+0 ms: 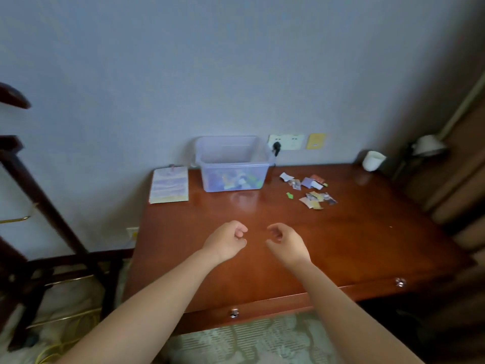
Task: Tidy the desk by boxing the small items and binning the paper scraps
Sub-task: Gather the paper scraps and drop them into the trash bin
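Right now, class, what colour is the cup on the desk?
The cup is white, seen best in the head view.

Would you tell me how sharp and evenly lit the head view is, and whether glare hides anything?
Head view: soft throughout, bent toward the edges, dark on the right. Head view: pale glare on the desk before the clear box hides nothing; the paper scraps are too blurred to read.
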A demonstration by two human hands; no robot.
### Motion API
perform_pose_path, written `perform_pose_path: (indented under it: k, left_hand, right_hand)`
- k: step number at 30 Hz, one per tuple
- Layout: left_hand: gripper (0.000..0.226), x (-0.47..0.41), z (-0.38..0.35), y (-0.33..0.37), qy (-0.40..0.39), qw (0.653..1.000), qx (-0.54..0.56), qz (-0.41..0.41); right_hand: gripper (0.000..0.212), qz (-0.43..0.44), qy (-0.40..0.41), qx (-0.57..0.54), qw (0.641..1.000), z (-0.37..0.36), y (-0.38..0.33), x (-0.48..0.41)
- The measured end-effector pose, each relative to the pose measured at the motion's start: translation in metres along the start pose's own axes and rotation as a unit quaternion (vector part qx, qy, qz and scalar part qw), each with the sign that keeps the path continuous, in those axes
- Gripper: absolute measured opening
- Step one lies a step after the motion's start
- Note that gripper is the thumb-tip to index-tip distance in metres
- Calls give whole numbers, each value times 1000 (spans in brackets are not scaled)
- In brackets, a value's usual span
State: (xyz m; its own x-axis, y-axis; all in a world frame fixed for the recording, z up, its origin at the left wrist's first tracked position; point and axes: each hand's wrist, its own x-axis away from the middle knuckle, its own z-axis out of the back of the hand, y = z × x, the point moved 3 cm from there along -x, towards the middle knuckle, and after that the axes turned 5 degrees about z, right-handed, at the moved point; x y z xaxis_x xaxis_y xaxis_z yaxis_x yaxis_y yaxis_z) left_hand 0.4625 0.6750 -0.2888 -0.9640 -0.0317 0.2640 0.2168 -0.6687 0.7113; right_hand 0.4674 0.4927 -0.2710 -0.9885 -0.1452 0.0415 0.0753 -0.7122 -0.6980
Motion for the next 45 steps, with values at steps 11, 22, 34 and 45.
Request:
perform_pose_path:
  k: [11,22,34,45]
  left_hand:
    - [27,-52,-81,103,-45,997,-50,-49]
    - [30,-153,-146,174,-70,992,-82,-65]
    - [34,-255,-179,234,-79,993,-79,-42]
    - [29,-310,-201,240,-5,994,-25,107]
  right_hand:
    - [36,-70,58,4,996,92,94,-16]
    - [37,-117,76,13,990,157,177,-89]
    - [37,-127,16,21,992,208,238,-192]
    - [32,-35,-110,47,992,215,277,-296]
